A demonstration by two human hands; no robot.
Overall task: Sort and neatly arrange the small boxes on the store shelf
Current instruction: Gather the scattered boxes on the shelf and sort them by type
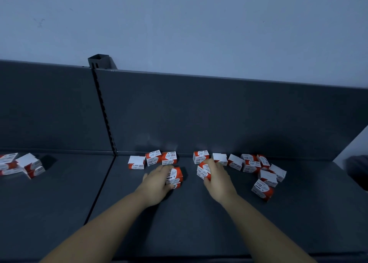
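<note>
Small red-and-white paper-clip boxes lie on a dark grey shelf (199, 223). My left hand (157, 185) grips a small stack of boxes (175, 176) in the middle of the shelf. My right hand (216, 178) holds another box or two (202, 171) just to the right. Three boxes (153, 158) stand in a row against the back panel behind my left hand. One single box (200, 156) stands behind my right hand. A loose heap of several boxes (258, 169) spreads to the right.
Another cluster of boxes (18, 165) sits on the neighbouring shelf section at far left, past the slotted upright (103, 111). The dark back panel (219, 113) rises behind the boxes. A dark object (358, 173) shows at the right edge.
</note>
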